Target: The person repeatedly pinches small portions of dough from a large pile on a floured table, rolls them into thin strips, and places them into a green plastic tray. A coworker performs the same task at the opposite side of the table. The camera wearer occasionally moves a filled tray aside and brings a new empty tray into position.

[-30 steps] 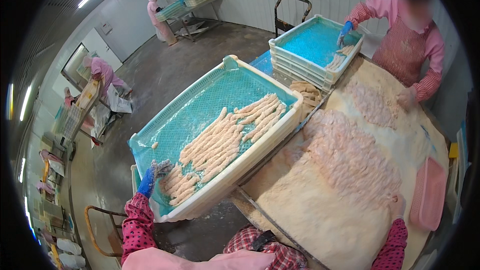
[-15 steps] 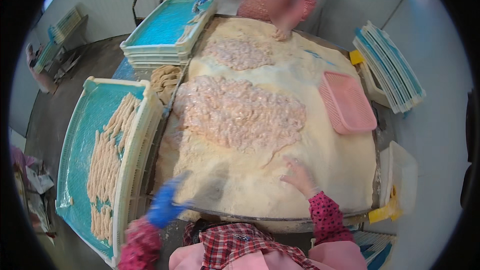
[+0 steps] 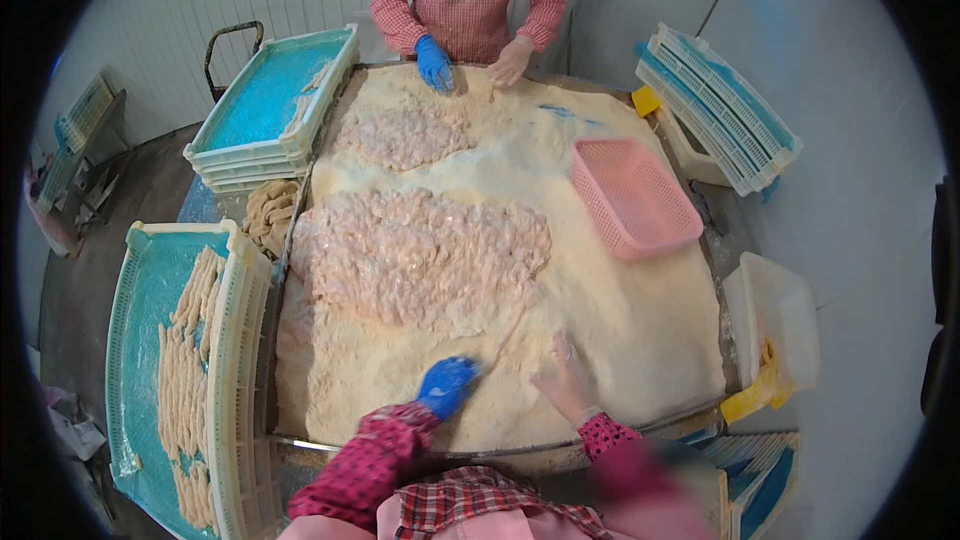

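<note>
My left hand [image 3: 448, 387], in a blue glove, is closed at the near end of a thin strip of raw meat [image 3: 508, 336]. The strip runs back to a large pile of pale pink raw meat pieces [image 3: 420, 255]. My right hand [image 3: 567, 385], in a clear glove, rests on the flour-like powder [image 3: 640, 340] to the right of the strip. Its fingers are apart and hold nothing. Powder lies thick across the table around both hands.
Stacked trays [image 3: 235, 370] with coated strips stand at the left; another tray stack [image 3: 250, 155] is behind. A pink basket [image 3: 640, 205] sits on the right of the powder. Across the table a co-worker [image 3: 465, 0] works beside a smaller meat pile [image 3: 405, 138].
My left hand has come from the table's left edge to the strip and closed. The strip reaches farther toward me. The co-worker's blue-gloved hand has moved from the tray to the table.
</note>
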Available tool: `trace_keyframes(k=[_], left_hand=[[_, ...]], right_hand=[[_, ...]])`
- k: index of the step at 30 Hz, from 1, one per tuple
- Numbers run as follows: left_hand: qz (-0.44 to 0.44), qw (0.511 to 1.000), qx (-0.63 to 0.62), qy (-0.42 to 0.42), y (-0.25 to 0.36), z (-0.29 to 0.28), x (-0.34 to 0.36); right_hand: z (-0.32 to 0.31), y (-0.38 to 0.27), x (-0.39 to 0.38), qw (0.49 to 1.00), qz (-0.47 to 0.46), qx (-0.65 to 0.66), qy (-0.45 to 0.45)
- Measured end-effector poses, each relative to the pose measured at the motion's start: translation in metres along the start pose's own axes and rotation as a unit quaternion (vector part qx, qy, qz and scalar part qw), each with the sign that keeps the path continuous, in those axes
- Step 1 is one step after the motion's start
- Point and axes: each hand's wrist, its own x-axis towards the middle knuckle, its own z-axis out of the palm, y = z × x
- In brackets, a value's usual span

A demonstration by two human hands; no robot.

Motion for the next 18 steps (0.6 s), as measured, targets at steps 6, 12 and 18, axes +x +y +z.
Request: trace_keyframes(k=[6, 12, 18], left_hand=[[-0.036, 0.998, 0.002, 0.061, -0.014, -0.060, -0.069], [-0.083, 0.995, 0.055, 0.005, -0.033, -0.036, -0.062], [-0.035, 0.998, 0.012, 0.044, -0.011, -0.032, -0.051]], right_hand=[[0.040, -0.041, -0.003, 0.951, -0.243, -0.158, -0.108], [0.066, -0.038, 0.050, 0.883, -0.308, -0.343, -0.085], [0.033, 0.004, 0.029, 0.949, -0.205, -0.238, -0.012]])
